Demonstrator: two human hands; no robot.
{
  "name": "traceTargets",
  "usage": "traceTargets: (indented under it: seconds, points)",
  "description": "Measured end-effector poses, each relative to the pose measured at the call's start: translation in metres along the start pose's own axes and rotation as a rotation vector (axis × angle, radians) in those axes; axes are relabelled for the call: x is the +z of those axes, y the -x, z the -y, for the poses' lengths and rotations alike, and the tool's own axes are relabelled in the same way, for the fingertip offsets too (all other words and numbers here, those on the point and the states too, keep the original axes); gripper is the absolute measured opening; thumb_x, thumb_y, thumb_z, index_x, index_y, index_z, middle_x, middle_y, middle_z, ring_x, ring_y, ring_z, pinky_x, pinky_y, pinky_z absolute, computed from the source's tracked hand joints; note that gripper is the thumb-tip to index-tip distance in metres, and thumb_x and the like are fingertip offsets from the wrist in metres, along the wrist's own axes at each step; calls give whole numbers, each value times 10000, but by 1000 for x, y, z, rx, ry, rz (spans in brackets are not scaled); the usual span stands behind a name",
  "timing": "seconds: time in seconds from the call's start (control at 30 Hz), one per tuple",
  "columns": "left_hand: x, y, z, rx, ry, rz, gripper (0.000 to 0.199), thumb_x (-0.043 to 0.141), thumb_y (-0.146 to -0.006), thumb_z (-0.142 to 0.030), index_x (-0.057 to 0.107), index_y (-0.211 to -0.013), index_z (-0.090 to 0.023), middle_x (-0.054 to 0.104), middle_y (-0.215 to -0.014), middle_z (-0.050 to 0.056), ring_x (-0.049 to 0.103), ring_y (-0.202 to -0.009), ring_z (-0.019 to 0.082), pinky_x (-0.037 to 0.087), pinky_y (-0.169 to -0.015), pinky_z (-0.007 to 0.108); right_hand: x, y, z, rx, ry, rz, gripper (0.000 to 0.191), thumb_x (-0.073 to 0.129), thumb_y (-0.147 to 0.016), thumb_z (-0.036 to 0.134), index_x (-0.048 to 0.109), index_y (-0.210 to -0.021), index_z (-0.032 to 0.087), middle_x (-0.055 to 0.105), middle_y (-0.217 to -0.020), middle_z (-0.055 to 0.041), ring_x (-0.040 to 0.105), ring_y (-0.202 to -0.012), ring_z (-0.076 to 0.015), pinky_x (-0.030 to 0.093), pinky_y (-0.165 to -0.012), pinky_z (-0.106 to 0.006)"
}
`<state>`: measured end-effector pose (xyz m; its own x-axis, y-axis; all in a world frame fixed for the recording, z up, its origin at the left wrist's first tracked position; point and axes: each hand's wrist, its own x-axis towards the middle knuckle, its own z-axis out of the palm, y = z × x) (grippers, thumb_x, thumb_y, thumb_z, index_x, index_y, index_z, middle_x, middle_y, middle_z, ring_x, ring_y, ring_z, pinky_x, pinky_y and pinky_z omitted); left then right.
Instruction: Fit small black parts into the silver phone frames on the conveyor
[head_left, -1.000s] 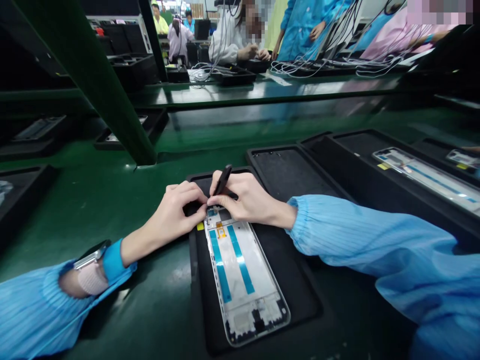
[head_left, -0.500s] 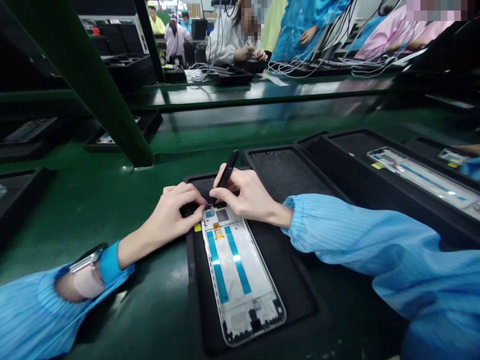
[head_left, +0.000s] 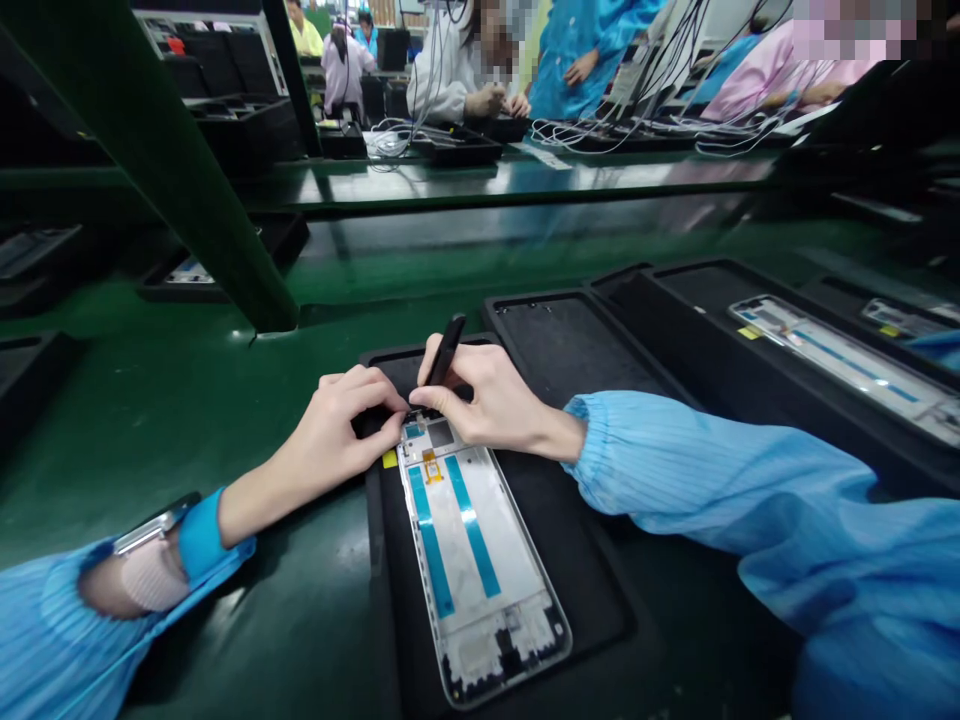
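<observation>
Here at the green desk (head_left: pixel 300 570), the phone frame (head_left: pixel 461 560) lies flat in its black tray (head_left: pixel 585 575), long side running away from the person, its far end right under both hands. The right hand (head_left: pixel 499 400) has its grip closed around a dark pen-like tool (head_left: pixel 448 350), thumb against fingers, shaft leaning up and away; a low hold like that probably buys fine control near the tip, though the tip itself is hidden. Over on the other side, the left hand (head_left: pixel 352 420) curls its thumb and fingertips close together at the frame's upper left corner, likely to steady it. Whether that grip pinches the edge or a small part, one cannot tell. Just beside the left thumb sits a yellow tab (head_left: pixel 389 459), poking out past the frame's edge. Two blue strips (head_left: pixel 471 530) run down the middle, below an orange ribbon (head_left: pixel 433 468), and the hands leave all of that uncovered. To the right, a second tray (head_left: pixel 585 340) sits near, its raised rim presumably there to stop loose pieces sliding off.
</observation>
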<state>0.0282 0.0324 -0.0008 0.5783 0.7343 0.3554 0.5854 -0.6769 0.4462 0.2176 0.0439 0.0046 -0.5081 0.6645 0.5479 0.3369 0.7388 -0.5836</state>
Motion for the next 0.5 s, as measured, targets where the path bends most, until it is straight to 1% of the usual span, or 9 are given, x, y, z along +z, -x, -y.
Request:
traceTargets:
  seconds: [0.07, 0.13, 0.2, 0.23, 0.27, 0.3, 0.37, 0.4, 0.5]
  points:
    - [-2, 0, 4, -2, -26, -10, 93, 502, -785, -184, 589, -753, -180, 620, -766, 10, 558, -746, 162, 416, -679, 302, 0, -1, 0, -40, 11, 24, 90, 526, -815, 193, 513, -737, 150, 553, -724, -13, 534, -666, -128, 423, -620, -244]
    - [-7, 3, 1, -22, -66, -126, 71, 509, -786, -203, 578, -770, -188, 615, -765, 16, 559, -739, 171, 426, -673, 316, 1, -2, 0, -59, 27, 35, 80, 523, -817, 186, 506, -747, 151, 560, -736, -13, 538, -665, -126, 426, -628, -243]
    - [-16, 9, -16, 18, -79, -269, 64, 508, -792, -218, 546, -743, -201, 590, -684, 10, 544, -660, 166, 428, -627, 318, 2, -2, 0, -57, 46, 26, 92, 528, -818, 196, 499, -741, 154, 559, -726, -9, 541, -656, -126, 430, -631, -247]
    - [-20, 14, -30, 76, -71, -302, 87, 501, -797, -216, 523, -714, -208, 563, -621, -1, 524, -601, 158, 423, -591, 311, 3, -1, 0, -44, 46, 13, 105, 532, -817, 205, 495, -732, 156, 555, -715, -6, 545, -646, -127, 433, -626, -250]
    - [-23, 20, -46, 177, -53, -229, 133, 471, -811, -198, 505, -683, -214, 537, -570, -11, 504, -554, 149, 420, -569, 302, 4, -2, 0, -22, 30, -7, 119, 536, -818, 220, 489, -726, 159, 550, -702, -4, 549, -631, -127, 436, -615, -252]
    - [-26, 26, -64, 274, -46, -91, 169, 441, -819, -165, 493, -667, -215, 528, -551, -14, 496, -532, 142, 420, -557, 291, 3, -2, 0, 9, -6, -34, 133, 537, -819, 240, 483, -728, 161, 545, -687, 0, 555, -610, -126, 442, -596, -252]
    - [-25, 38, -99, 458, -114, 253, 173, 448, -799, -98, 486, -673, -211, 554, -582, -12, 502, -525, 129, 423, -530, 253, 0, -6, 1, 94, -120, -111, 177, 538, -825, 305, 469, -738, 167, 537, -658, 8, 569, -564, -122, 451, -543, -244]
    - [-23, 43, -112, 501, -186, 396, 159, 463, -786, -78, 492, -696, -205, 580, -625, -2, 514, -538, 132, 428, -518, 246, -5, -9, 2, 134, -178, -164, 208, 536, -827, 347, 462, -746, 170, 537, -648, 11, 577, -550, -121, 456, -524, -240]
    - [-15, 49, -126, 413, -339, 568, 72, 487, -798, -131, 512, -768, -191, 602, -714, 27, 547, -565, 156, 440, -504, 259, -29, -22, 11, 197, -268, -330, 297, 527, -817, 459, 449, -756, 179, 541, -639, 17, 593, -549, -117, 475, -516, -238]
